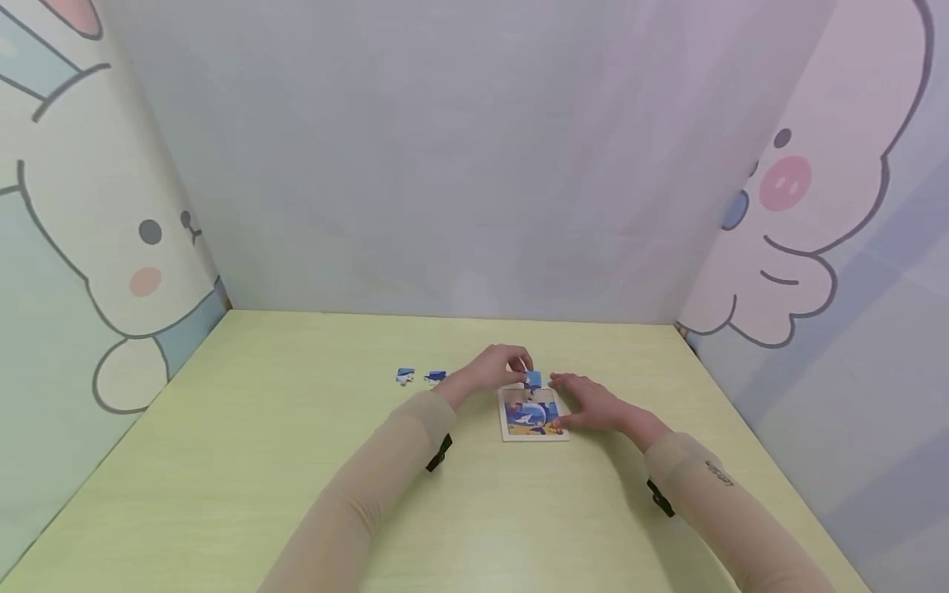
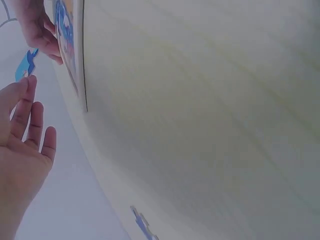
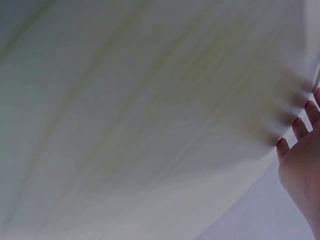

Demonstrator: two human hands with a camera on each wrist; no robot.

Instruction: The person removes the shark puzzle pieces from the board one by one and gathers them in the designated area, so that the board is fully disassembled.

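My left hand (image 1: 498, 367) pinches a blue jigsaw piece (image 1: 533, 380) between thumb and fingertip, above the far edge of a puzzle tray (image 1: 535, 438). The left wrist view shows the same piece (image 2: 25, 66) upright at the fingertips of the left hand (image 2: 25, 145), the other fingers loosely bent. Pieces with a blue sea picture fill the near part of the tray; bare wood shows at its far side. My right hand (image 1: 593, 403) lies at the tray's right edge, thumb over the rim, fingers stretched past it. In the right wrist view, that hand's fingertips (image 3: 283, 145) touch the table.
Two loose jigsaw pieces, one (image 1: 404, 376) and another (image 1: 435, 377), lie on the table (image 1: 222, 461) left of the tray. A pale wall (image 1: 445, 165) stands behind the table, and panels with cartoon animals (image 1: 148, 272) stand at both sides.
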